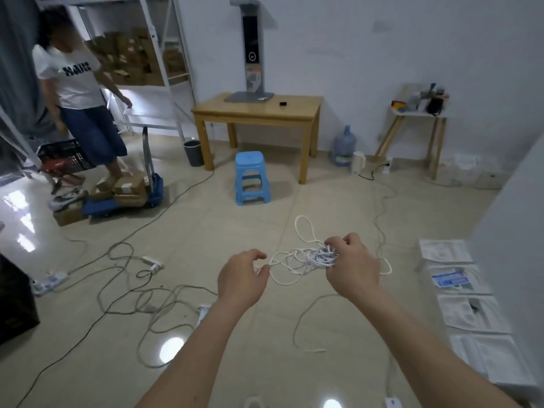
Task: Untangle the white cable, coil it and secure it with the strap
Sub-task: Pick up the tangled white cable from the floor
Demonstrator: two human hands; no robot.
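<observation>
Your left hand (243, 279) pinched one loose strand; your right hand (351, 267), at three o'clock of it, clutched the tangled white cable (306, 259) in mid-air between them. It looked light, limp and snag-prone, best taken at a free end. At twelve o'clock beyond stood a blue stool (250, 178).

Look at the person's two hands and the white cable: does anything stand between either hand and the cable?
Nothing visible does. The right hand already grips the tangled bundle of the white cable, and the left hand pinches a strand of it, held in the air above the floor.
</observation>
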